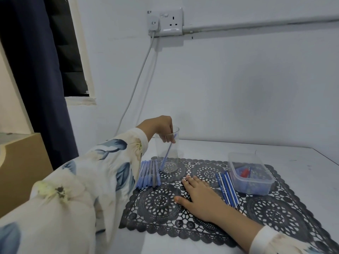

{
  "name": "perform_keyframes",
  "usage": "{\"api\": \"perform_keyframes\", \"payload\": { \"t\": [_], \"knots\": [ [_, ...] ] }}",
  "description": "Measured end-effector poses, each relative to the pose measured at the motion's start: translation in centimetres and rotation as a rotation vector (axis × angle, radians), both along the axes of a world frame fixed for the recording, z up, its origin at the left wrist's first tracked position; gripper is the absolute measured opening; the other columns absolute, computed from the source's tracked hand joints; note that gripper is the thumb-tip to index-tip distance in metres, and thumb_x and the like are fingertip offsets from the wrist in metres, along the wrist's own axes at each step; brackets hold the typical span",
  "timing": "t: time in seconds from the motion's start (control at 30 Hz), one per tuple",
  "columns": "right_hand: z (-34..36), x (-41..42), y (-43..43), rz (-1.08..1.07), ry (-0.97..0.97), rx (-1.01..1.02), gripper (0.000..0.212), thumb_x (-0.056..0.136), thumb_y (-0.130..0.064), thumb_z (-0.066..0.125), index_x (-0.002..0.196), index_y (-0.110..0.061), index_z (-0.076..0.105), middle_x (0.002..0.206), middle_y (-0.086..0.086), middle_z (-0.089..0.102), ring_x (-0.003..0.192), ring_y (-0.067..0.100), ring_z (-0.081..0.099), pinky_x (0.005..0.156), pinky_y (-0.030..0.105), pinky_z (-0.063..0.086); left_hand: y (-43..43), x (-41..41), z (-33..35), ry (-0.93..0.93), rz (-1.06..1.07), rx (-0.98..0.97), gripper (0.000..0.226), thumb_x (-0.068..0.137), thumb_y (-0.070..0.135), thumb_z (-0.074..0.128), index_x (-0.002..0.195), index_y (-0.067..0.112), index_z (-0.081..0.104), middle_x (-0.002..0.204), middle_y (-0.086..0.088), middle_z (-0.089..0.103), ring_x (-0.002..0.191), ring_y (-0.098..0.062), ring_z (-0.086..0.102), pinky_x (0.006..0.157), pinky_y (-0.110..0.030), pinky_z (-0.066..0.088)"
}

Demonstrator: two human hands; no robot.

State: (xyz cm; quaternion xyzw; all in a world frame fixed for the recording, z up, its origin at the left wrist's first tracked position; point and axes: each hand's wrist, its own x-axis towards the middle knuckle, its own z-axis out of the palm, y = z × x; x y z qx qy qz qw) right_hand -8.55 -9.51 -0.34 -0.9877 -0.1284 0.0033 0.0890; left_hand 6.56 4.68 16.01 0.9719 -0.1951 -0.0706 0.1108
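The right hand (200,197) is the nearest thing. It lies flat on a black lace mat (159,202) with its palm down, its fingers straight and a little apart, and it holds nothing. There is one mat, and it covers the near left part of the white desk (293,158).

Just beside the right hand, on its right, lie some thin sticks (227,189) in blue and white. There are four or five of them, packed too close to count for sure. The print on them is too small to read.

At the mat's left edge is a row of pens (148,174), side by side and touching. There are about seven, most of them light blue and one grey.

On the mat's far right corner sits one clear plastic box (256,187) with no lid on it. It holds red and blue things that are too blurry to count.

On the mat's far left corner stands one clear cup (174,158), upright and near the desk's far edge. The left hand (161,125) comes out of a flowery sleeve and dips its fingers into the cup from above. They pinch the top of one blue pen (166,156) — this pen leans inside the cup with its low end on the bottom.

On the wall behind is one white double socket (170,21). One plug (154,24) sits in its left side, and a white cable (135,85) hangs down from the plug.
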Motion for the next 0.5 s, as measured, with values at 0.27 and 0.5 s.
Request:
{"api": "perform_keyframes", "payload": {
  "t": [0.27, 0.5],
  "knots": [
    [-0.1, 0.2, -0.1, -0.005, -0.005, -0.041, 0.077, 0.09, -0.066, 0.023, 0.15, -0.02, 0.007, 0.157, 0.001, 0.001, 0.144, 0.018, -0.003, 0.115, 0.036, -0.001, -0.6, -0.1, -0.2, 0.022, -0.015, 0.04, 0.003, 0.073, 0.018, 0.076, 0.071, 0.016, 0.074, 0.074, 0.003, 0.073, 0.071, -0.009, 0.071, 0.085, -0.028, 0.051],
    [-0.1, 0.0, 0.0, -0.001, 0.004, -0.015, 0.109, 0.06, -0.081, -0.003, 0.149, -0.02, 0.008, 0.157, 0.001, 0.001, 0.144, 0.018, -0.002, 0.115, 0.037, 0.0, 0.6, 0.0, 1.1, -0.047, -0.062, -0.197, 0.014, 0.077, 0.008, 0.07, 0.081, -0.005, 0.071, 0.075, -0.01, 0.072, 0.069, -0.015, 0.069, 0.081, -0.028, 0.056]
  ]
}}
